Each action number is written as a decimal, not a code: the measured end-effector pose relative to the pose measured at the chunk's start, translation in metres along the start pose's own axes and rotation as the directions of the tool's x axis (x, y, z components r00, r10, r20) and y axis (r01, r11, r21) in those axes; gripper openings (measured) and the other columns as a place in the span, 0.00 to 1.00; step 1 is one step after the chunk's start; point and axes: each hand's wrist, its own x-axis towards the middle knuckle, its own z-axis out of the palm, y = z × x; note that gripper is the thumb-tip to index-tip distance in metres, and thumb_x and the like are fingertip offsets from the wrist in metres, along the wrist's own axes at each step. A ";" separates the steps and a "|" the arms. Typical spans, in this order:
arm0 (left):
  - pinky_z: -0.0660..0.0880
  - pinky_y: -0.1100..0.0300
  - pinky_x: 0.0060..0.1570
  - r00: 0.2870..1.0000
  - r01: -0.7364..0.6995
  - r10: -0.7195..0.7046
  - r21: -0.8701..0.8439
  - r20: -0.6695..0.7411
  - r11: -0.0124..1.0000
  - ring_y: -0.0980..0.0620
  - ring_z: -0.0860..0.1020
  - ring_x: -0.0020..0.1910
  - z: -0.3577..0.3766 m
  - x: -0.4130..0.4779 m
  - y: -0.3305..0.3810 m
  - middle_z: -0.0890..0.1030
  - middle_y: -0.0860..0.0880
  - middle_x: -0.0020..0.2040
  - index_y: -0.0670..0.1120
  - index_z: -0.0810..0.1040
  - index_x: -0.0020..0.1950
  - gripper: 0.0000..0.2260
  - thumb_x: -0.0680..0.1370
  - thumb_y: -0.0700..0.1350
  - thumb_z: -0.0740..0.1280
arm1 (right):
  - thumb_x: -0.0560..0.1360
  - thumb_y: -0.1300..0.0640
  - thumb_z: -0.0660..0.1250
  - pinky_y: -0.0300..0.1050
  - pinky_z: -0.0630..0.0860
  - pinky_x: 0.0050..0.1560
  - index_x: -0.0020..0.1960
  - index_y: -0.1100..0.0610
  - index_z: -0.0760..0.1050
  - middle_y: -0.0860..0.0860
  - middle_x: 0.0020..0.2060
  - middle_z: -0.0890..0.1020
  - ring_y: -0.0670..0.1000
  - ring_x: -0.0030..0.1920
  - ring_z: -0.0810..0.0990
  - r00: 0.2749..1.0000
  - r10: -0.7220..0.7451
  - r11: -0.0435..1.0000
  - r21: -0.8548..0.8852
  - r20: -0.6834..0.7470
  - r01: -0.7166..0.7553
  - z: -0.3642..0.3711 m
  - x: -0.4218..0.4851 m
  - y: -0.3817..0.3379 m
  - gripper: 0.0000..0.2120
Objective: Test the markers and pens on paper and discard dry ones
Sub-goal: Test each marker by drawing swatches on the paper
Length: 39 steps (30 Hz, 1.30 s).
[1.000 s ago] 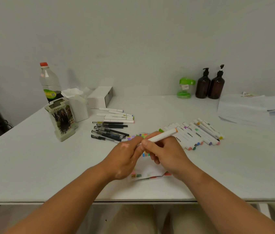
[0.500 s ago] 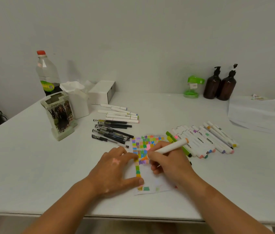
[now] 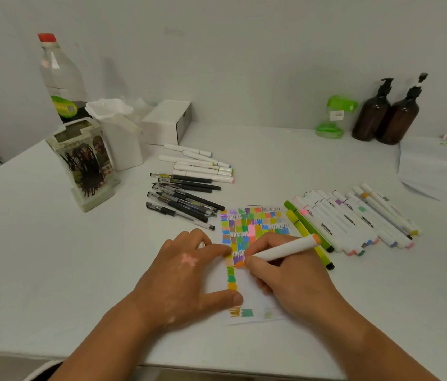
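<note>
Right grip (image 3: 285,279) clenched round white marker (image 3: 285,248), orange tip down on paper (image 3: 255,295), at edge of swatch grid. Left grip (image 3: 186,273) released, laid flat, pressing paper's left edge onto bench (image 3: 52,257). We judge task well advanced: upper sheet packed with colour patches, lower part mostly bare. Marker row (image 3: 354,218) at 2 o'clock of paper, black pens (image 3: 186,199) at 10 o'clock, smaller white marker group (image 3: 203,166) beyond at 11. We cannot tell which pile is tested, nor see any discard spot.
</note>
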 end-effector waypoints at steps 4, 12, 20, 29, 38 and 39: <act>0.68 0.61 0.55 1.000 0.008 -0.008 0.006 0.013 1.000 0.59 0.65 0.56 -0.003 -0.001 0.001 0.65 0.64 0.59 0.69 0.58 0.73 0.41 0.62 0.83 0.54 | 0.72 0.56 0.75 0.30 0.71 0.28 0.39 0.47 0.80 0.42 0.29 0.82 0.41 0.29 0.78 1.000 0.019 1.000 -0.011 0.000 -0.019 0.001 0.000 -0.001 0.06; 0.69 0.60 0.57 0.999 0.020 -0.020 0.004 0.034 1.000 0.59 0.65 0.57 -0.007 -0.001 0.004 0.66 0.63 0.60 0.69 0.59 0.73 0.41 0.62 0.83 0.54 | 0.73 0.55 0.74 0.30 0.70 0.27 0.41 0.48 0.80 0.43 0.28 0.81 0.41 0.27 0.78 0.999 0.013 1.000 -0.006 -0.036 -0.013 0.000 -0.001 -0.003 0.05; 0.69 0.61 0.56 0.999 0.033 -0.033 -0.003 0.040 0.999 0.59 0.66 0.57 -0.007 0.000 0.005 0.66 0.63 0.59 0.69 0.61 0.73 0.42 0.61 0.83 0.55 | 0.73 0.56 0.74 0.29 0.70 0.26 0.40 0.49 0.80 0.40 0.28 0.81 0.39 0.28 0.78 0.999 -0.002 1.000 -0.020 -0.053 0.001 0.000 0.000 0.001 0.05; 0.70 0.62 0.56 1.000 0.009 -0.008 -0.090 0.021 0.996 0.62 0.69 0.54 -0.015 -0.001 0.009 0.70 0.63 0.54 0.65 0.67 0.71 0.30 0.71 0.72 0.64 | 0.74 0.62 0.70 0.37 0.71 0.25 0.38 0.52 0.79 0.48 0.26 0.78 0.46 0.26 0.76 0.992 0.032 0.950 0.311 -0.125 0.009 -0.006 -0.001 0.008 0.08; 0.73 0.73 0.52 0.965 0.088 -0.203 -0.528 -0.165 0.845 0.63 0.79 0.52 -0.026 0.004 0.005 0.79 0.62 0.57 0.56 0.71 0.64 0.16 0.83 0.36 0.59 | 0.76 0.62 0.71 0.40 0.74 0.26 0.36 0.51 0.79 0.53 0.27 0.79 0.49 0.26 0.76 0.986 -0.025 0.862 0.497 -0.164 0.105 -0.031 0.023 -0.007 0.12; 0.76 0.68 0.53 0.962 0.086 -0.224 -0.606 -0.155 0.790 0.61 0.81 0.51 -0.027 0.005 0.003 0.79 0.61 0.59 0.55 0.70 0.65 0.17 0.82 0.36 0.62 | 0.76 0.62 0.71 0.41 0.74 0.27 0.37 0.51 0.80 0.53 0.28 0.79 0.49 0.27 0.76 0.988 -0.054 0.876 0.468 -0.145 0.116 -0.035 0.028 -0.011 0.11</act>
